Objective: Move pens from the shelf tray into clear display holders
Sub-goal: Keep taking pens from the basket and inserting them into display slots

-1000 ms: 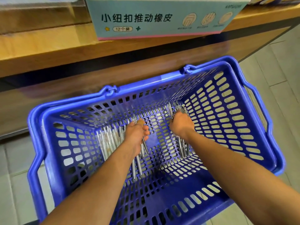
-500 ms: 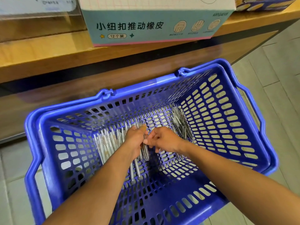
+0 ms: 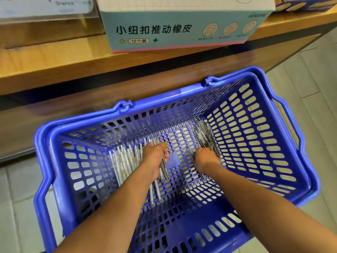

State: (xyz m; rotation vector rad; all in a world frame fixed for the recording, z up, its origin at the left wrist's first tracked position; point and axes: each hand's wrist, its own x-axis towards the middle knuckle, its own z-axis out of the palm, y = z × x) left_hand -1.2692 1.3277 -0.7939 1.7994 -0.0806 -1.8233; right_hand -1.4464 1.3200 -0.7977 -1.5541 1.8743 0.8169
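Both my hands reach down into a blue plastic basket [image 3: 182, 94] on the floor. My left hand [image 3: 155, 157] grips a bundle of silver-white pens [image 3: 164, 170] that stick out above and below the fist. More white pens [image 3: 122, 161] lie in a row on the basket floor to its left. My right hand [image 3: 205, 158] has its fingers curled down on a pile of dark-and-silver pens [image 3: 205, 133] at the basket's right side; the fingertips are hidden among them.
A wooden shelf [image 3: 54, 70] runs across the top, its front edge just above the basket. On it stands a teal cardboard box [image 3: 182, 28] with printed characters, and a clear acrylic holder [image 3: 47, 17] sits at the far left. Grey floor tiles [image 3: 313, 88] lie to the right.
My right hand left the bundle in my left hand and moved back right to the dark pen pile. The left hand kept its grip on the pens.
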